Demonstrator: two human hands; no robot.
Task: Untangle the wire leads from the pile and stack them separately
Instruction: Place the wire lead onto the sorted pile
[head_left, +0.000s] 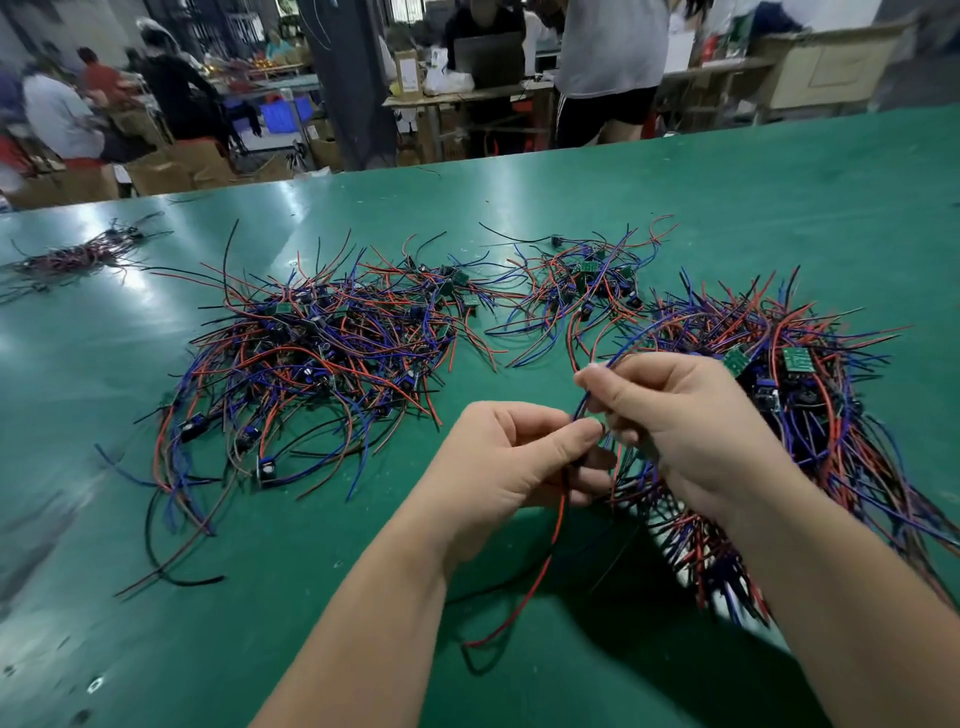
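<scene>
Pinching one wire lead (560, 514) — left hand (511, 457) below, right hand (685, 415) above — beside the right pile (810, 364).

Single view only. Head-worn wide-angle camera, placed over the near side of the green table (675, 218), facing forward and down. Left hand (498, 467) and right hand (691, 431) lie close beneath the lens; far edge and workshop (467, 78) beyond are distant.
</scene>
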